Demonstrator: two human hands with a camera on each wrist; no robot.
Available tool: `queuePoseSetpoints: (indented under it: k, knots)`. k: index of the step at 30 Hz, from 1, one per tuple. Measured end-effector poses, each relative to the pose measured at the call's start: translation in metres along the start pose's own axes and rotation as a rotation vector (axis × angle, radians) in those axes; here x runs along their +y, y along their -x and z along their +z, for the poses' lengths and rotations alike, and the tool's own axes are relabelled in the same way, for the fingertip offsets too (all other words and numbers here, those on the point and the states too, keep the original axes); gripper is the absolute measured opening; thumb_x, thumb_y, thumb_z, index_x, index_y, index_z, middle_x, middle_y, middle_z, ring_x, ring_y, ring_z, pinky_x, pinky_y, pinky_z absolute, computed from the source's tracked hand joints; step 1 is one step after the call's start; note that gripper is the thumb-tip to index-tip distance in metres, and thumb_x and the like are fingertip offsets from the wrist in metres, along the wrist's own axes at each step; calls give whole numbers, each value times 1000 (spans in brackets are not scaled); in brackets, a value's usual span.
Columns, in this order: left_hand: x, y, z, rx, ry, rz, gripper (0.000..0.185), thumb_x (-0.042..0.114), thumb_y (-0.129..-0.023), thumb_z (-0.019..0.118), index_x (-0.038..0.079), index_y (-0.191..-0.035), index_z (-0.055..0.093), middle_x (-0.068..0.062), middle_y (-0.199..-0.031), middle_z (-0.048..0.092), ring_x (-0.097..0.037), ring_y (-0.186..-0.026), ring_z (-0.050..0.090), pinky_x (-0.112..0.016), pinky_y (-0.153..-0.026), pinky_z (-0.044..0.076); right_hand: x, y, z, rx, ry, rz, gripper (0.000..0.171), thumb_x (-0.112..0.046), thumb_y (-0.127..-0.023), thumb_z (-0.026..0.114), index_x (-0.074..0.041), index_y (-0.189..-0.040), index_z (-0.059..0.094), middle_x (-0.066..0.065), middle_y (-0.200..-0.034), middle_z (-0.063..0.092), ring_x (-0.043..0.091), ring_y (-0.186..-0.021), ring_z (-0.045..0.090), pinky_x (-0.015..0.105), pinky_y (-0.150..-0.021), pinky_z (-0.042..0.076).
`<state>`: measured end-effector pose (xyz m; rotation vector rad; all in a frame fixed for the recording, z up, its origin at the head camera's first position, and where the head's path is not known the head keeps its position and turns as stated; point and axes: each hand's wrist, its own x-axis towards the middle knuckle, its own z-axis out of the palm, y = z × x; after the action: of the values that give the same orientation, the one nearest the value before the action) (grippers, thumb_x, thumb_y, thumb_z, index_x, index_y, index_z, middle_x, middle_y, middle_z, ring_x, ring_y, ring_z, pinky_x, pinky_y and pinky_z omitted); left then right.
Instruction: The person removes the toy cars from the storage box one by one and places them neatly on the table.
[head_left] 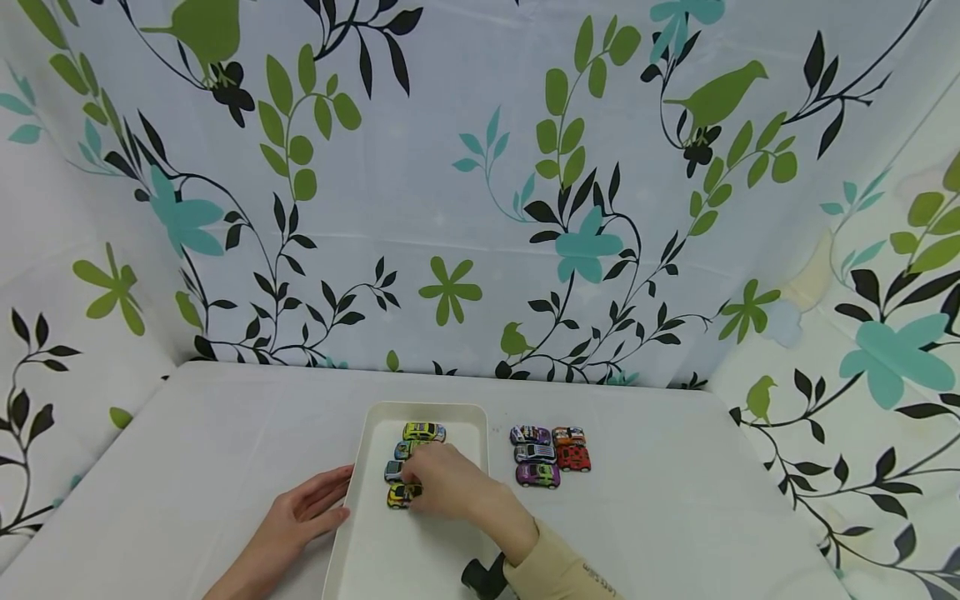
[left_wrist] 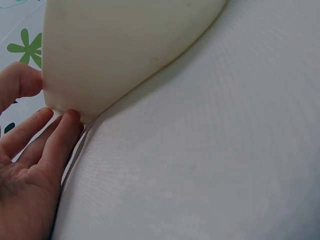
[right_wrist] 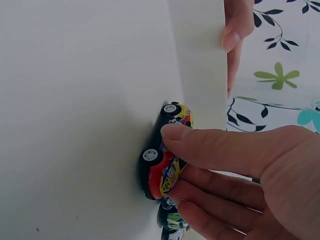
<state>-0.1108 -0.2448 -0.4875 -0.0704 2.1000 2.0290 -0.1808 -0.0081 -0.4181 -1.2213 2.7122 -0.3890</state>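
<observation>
Yellow toy car (right_wrist: 167,167) sits near the left edge of the white tray (head_left: 465,417) — I see the right hand (head_left: 442,483) pinching it between thumb and fingers. Three more cars (head_left: 423,432) line up beyond it in the tray. My left hand (head_left: 303,517) rests open against the tray's left rim. Five other cars (head_left: 551,454) cluster on the table (head_left: 225,433) — just right of the tray.

1. I see the tray (head_left: 352,533) on the table (head_left: 675,517), near its front edge, about centre.
2. Four toy cars sit in a column in the tray, left side; the nearest car (head_left: 400,495) is under the right hand (head_left: 450,483).
3. Left hand (head_left: 300,517) rests on the table, fingers against the tray's left rim.
4. Five-car cluster (head_left: 550,456) is on the table just right of the tray.
</observation>
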Motion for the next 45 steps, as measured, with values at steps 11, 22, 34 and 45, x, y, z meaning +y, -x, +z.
queuePoseSetpoints:
  k: [11, 22, 34, 45]
  knots:
    - [-1, 0, 0, 12, -8, -7, 67, 17, -94, 70, 3, -151, 39, -16, -156, 40, 10, -121, 52, -19, -99, 51, 4, 1, 3, 13, -47, 2, 12, -7, -75, 85, -12, -80, 75, -10, -68, 59, 4, -65, 43, 16, -58, 38]
    - [-1, 0, 0, 2, -8, 11, 67, 16, -94, 70, 3, -151, 39, -16, -156, 40, 12, -120, 51, -13, -96, 48, 3, 7, -3, 13, -36, 0, 16, -7, -75, 82, -14, -72, 68, -11, -64, 51, 5, -62, 40, 17, -56, 34]
    - [-2, -1, 1, 5, -12, 13, 67, 18, -92, 72, 3, -150, 41, -16, -156, 41, 11, -120, 53, -15, -97, 49, 13, 27, -17, 46, -37, 15, 20, -9, -79, 81, -13, -99, 79, -7, -96, 73, 3, -89, 63, 16, -79, 53]
    - [0, 0, 1, 1, -9, 7, 67, 19, -93, 71, 3, -150, 40, -16, -156, 41, 11, -119, 53, -16, -97, 50, 24, 48, -31, 71, -47, 37, 18, -10, -83, 81, -12, -100, 77, -4, -96, 69, 4, -85, 60, 18, -75, 52]
